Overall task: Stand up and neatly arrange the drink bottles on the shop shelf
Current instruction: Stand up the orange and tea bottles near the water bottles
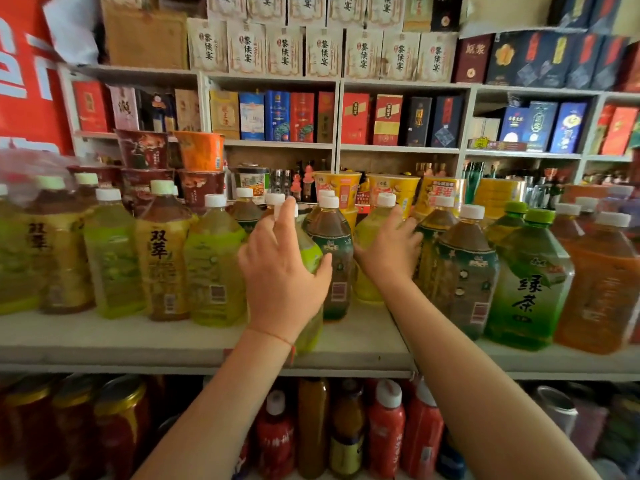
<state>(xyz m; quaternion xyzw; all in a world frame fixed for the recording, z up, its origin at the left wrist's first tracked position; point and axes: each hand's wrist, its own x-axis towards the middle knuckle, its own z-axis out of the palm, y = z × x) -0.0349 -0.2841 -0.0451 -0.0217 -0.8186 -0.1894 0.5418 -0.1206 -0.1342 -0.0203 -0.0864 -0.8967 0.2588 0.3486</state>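
The left hand (282,271) curls round a yellow-green plastic drink bottle (311,258) standing near the front edge of the pale shop shelf (173,336). The right hand (389,252) grasps a pale yellow plastic bottle (369,233) farther back. Between them stands a dark tea bottle with a green label (330,258). Labels read "双萃" on an amber bottle (162,254) and "绿茶" on a green bottle (528,278). White boxes (322,51) marked "黎侯宴" line the top tier.

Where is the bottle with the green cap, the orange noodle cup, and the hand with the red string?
green-capped tea bottle (530,282): head view, on its label.
orange noodle cup (201,150): head view, on its side.
left hand (280,268): head view, on its back.
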